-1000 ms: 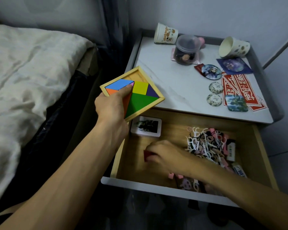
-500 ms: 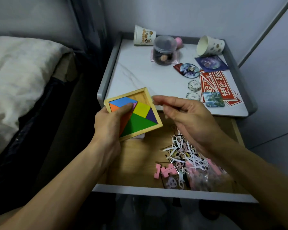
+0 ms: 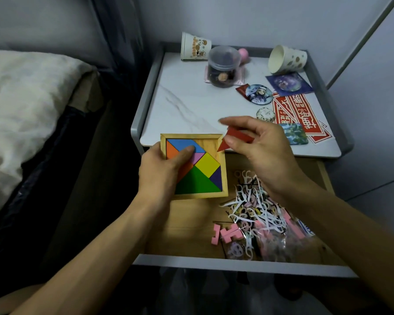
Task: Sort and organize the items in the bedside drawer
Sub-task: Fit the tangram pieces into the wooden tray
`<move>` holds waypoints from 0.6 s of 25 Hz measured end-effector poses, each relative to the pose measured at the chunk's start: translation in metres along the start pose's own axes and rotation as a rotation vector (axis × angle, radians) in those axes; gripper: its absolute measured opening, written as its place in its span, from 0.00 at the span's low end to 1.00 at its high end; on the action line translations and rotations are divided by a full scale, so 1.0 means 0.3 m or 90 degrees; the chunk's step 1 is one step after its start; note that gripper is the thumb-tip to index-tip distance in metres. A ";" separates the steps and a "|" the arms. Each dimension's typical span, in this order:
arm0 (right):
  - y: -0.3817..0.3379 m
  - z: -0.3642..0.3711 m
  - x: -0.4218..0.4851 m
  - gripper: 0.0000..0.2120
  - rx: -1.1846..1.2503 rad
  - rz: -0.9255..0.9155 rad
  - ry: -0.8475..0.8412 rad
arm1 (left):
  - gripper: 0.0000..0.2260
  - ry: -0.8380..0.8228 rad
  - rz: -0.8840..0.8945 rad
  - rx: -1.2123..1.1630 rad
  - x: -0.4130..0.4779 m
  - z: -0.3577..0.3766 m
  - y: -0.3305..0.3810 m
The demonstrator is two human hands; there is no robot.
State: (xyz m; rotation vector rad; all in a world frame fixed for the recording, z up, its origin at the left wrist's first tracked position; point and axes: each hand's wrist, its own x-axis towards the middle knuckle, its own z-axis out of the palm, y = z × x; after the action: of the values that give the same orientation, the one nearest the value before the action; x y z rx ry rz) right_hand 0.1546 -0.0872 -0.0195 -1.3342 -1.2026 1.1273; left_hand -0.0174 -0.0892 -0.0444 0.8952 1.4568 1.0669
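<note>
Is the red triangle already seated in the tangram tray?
No, the right hand pinches the red triangle in the air beside the tangram tray's bare corner.

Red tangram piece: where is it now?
Head view, centre-right: the red tangram piece is pinched in the right hand, just off the upper-right corner of the wooden tangram tray held by the left hand, above the front edge of the nightstand.

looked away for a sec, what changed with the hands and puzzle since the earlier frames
The right hand rose out of the drawer and now pinches a red triangle piece beside the empty corner of the tangram tray. The left hand still grips the tray; items on the nightstand stayed put.
</note>
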 end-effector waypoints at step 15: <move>0.006 -0.004 0.020 0.04 -0.218 -0.054 0.018 | 0.09 -0.065 0.014 0.026 -0.022 0.016 0.010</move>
State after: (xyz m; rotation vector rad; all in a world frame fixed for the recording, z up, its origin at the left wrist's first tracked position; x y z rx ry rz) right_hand 0.1564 -0.0813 -0.0214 -1.5314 -1.4634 0.8651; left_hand -0.0117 -0.0939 -0.0395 0.9838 1.3904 0.9961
